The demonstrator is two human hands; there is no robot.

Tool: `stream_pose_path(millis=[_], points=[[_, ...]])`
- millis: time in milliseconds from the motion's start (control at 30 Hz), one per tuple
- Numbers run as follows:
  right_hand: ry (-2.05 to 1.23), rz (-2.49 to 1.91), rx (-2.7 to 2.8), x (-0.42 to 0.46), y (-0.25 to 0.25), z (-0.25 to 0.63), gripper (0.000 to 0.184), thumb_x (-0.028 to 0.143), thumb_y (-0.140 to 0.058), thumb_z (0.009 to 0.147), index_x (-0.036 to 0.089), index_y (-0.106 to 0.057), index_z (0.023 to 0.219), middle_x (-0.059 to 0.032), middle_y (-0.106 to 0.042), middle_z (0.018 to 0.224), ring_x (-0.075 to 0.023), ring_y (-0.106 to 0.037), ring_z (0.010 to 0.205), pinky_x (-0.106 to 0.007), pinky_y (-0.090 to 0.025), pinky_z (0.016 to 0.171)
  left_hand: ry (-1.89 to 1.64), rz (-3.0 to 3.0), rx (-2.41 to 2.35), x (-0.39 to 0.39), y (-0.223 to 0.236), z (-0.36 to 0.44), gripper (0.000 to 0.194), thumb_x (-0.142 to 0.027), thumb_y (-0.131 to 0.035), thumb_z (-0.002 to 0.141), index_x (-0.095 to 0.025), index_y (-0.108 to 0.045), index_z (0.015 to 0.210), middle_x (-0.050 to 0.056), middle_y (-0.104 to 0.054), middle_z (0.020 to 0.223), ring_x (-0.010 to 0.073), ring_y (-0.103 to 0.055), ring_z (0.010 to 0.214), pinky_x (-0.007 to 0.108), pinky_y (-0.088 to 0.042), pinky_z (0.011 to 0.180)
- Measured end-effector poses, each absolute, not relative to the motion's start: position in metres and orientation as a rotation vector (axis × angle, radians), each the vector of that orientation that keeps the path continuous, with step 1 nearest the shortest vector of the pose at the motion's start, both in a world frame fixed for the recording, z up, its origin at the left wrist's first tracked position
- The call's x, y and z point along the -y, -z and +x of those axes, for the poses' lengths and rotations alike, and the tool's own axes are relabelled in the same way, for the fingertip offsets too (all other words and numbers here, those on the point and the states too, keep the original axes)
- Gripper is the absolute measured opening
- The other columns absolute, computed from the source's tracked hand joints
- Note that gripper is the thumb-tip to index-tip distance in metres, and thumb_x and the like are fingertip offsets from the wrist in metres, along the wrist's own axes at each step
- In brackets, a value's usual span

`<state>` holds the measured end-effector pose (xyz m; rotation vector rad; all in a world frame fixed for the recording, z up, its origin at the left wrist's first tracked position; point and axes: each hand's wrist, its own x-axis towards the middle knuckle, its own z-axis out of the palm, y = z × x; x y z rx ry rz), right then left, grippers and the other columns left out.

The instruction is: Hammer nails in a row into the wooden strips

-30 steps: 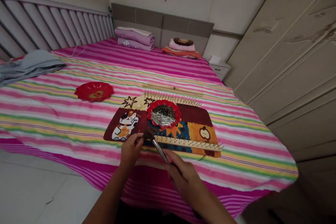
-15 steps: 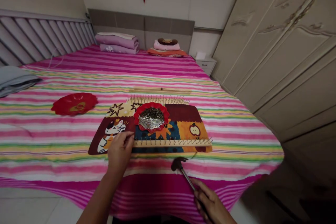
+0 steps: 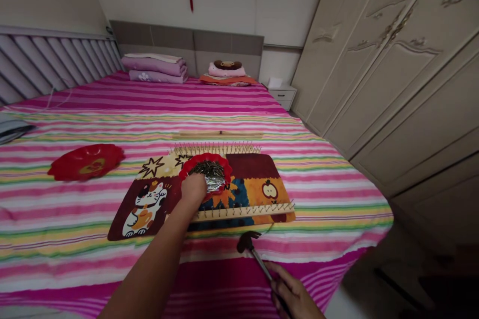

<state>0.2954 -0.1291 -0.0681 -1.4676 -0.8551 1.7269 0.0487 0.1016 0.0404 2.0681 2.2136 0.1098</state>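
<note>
My left hand [image 3: 193, 188] reaches into a red scalloped dish [image 3: 220, 167] heaped with small metal nails [image 3: 214, 175]; its fingers curl down among them, and what they pinch is hidden. My right hand [image 3: 294, 295], low at the bed's near edge, grips the handle of a small hammer [image 3: 251, 249] whose dark head rests on the striped sheet. A wooden strip studded with nails [image 3: 247, 211] lies across the front of a colourful cat-print mat [image 3: 144, 204]. A second nailed strip [image 3: 217, 149] lies along the mat's far edge.
The mat lies on a bed with a pink striped sheet [image 3: 112, 109]. A second red dish [image 3: 85, 161] sits to the left, and a bare wooden strip [image 3: 217, 134] lies beyond the mat. Folded bedding [image 3: 155, 66] is at the headboard, wardrobe doors [image 3: 392, 75] stand at right.
My right hand drew the hammer back from the near strip to the bed's edge. My left hand left the strip's end and moved up into the dish of nails.
</note>
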Motion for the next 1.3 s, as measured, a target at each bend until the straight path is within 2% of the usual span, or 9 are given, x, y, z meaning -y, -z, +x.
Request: stream_pose_path(millis=[267, 433, 567, 667, 867, 1000, 1100, 1233, 1300], points=[[-1.714, -1.468, 0.874, 0.128, 0.069, 0.295, 0.065, 0.055, -0.053, 0.072, 0.017, -0.048, 0.125, 0.0122, -0.033, 0.043, -0.0060, -0.021, 0.035, -0.016, -0.013, 0.035, -0.194, 2.043, -2.201, -0.104, -0.039, 0.046, 0.029, -0.010, -0.051, 0.067, -0.016, -0.066, 0.090, 0.016, -0.070, 0.087, 0.0251, -0.066, 0.081, 0.030, -0.046, 0.067], [-1.712, -1.452, 0.903, 0.128, 0.065, 0.295, 0.065, 0.056, -0.052, 0.073, 0.017, -0.049, 0.125, 0.0109, -0.036, 0.046, -0.0057, -0.024, 0.035, -0.016, -0.015, 0.036, -0.312, 2.103, -2.130, -0.097, -0.051, 0.039, 0.023, -0.016, -0.050, 0.070, -0.021, -0.068, 0.083, 0.010, -0.071, 0.084, 0.0219, -0.065, 0.081, 0.027, -0.045, 0.067], [-1.726, -1.507, 0.870, 0.127, 0.067, 0.295, 0.066, 0.055, -0.053, 0.072, 0.019, -0.048, 0.126, 0.0116, -0.035, 0.044, -0.0056, -0.023, 0.034, -0.015, -0.014, 0.035, -0.557, 2.024, -2.057, -0.090, -0.059, 0.023, 0.016, -0.021, -0.052, 0.070, -0.022, -0.069, 0.069, 0.005, -0.072, 0.075, 0.0191, -0.064, 0.074, 0.026, -0.044, 0.066], [-1.719, -1.489, 0.848, 0.128, 0.071, 0.294, 0.064, 0.053, -0.054, 0.072, 0.018, -0.047, 0.125, 0.0123, -0.035, 0.043, -0.0055, -0.022, 0.034, -0.016, -0.013, 0.035, -0.857, 1.754, -1.878, -0.080, -0.062, 0.010, 0.015, -0.026, -0.057, 0.066, -0.022, -0.070, 0.072, 0.002, -0.072, 0.072, 0.0161, -0.062, 0.068, 0.025, -0.045, 0.063], [-1.683, -1.438, 0.826, 0.130, 0.072, 0.292, 0.060, 0.053, -0.054, 0.074, 0.018, -0.048, 0.122, 0.0128, -0.033, 0.044, -0.0052, -0.024, 0.035, -0.016, -0.013, 0.036, -1.205, 1.121, -1.455, -0.035, -0.070, -0.010, 0.045, -0.043, -0.074, 0.048, -0.015, -0.072, 0.083, 0.005, -0.070, 0.069, 0.0132, -0.058, 0.057, 0.026, -0.047, 0.055], [-1.702, -1.491, 0.866, 0.131, 0.070, 0.294, 0.062, 0.053, -0.054, 0.074, 0.019, -0.045, 0.125, 0.0122, -0.036, 0.044, -0.0047, -0.023, 0.032, -0.015, -0.010, 0.031, -1.321, 0.925, -1.458, 0.006, -0.063, -0.027, 0.048, -0.042, -0.077, 0.046, -0.015, -0.071, 0.085, 0.005, -0.069, 0.072, 0.0129, -0.059, 0.060, 0.027, -0.048, 0.059], [-1.702, -1.508, 0.910, 0.132, 0.065, 0.295, 0.060, 0.051, -0.052, 0.077, 0.019, -0.043, 0.127, 0.0112, -0.040, 0.045, -0.0044, -0.024, 0.030, -0.013, -0.011, 0.028, -1.282, 0.951, -1.601, 0.038, -0.042, -0.040, 0.042, -0.044, -0.074, 0.049, -0.018, -0.071, 0.082, 0.004, -0.070, 0.073, 0.0149, -0.060, 0.064, 0.028, -0.049, 0.062], [-1.695, -1.529, 0.923, 0.132, 0.056, 0.294, 0.056, 0.046, -0.050, 0.079, 0.019, -0.043, 0.128, 0.0092, -0.045, 0.050, -0.0038, -0.028, 0.029, -0.012, -0.016, 0.025, -0.931, 1.201, -1.701, 0.074, -0.001, -0.050, 0.029, -0.044, -0.065, 0.059, -0.021, -0.070, 0.076, 0.003, -0.071, 0.075, 0.0191, -0.063, 0.069, 0.029, -0.048, 0.062], [-1.704, -1.544, 0.913, 0.132, 0.053, 0.293, 0.056, 0.045, -0.051, 0.079, 0.019, -0.043, 0.127, 0.0090, -0.045, 0.050, -0.0036, -0.028, 0.028, -0.011, -0.015, 0.025, -0.754, 1.362, -1.792, 0.087, 0.015, -0.049, 0.017, -0.036, -0.060, 0.063, -0.023, -0.067, 0.069, 0.000, -0.069, 0.067, 0.0175, -0.062, 0.064, 0.026, -0.046, 0.060]])
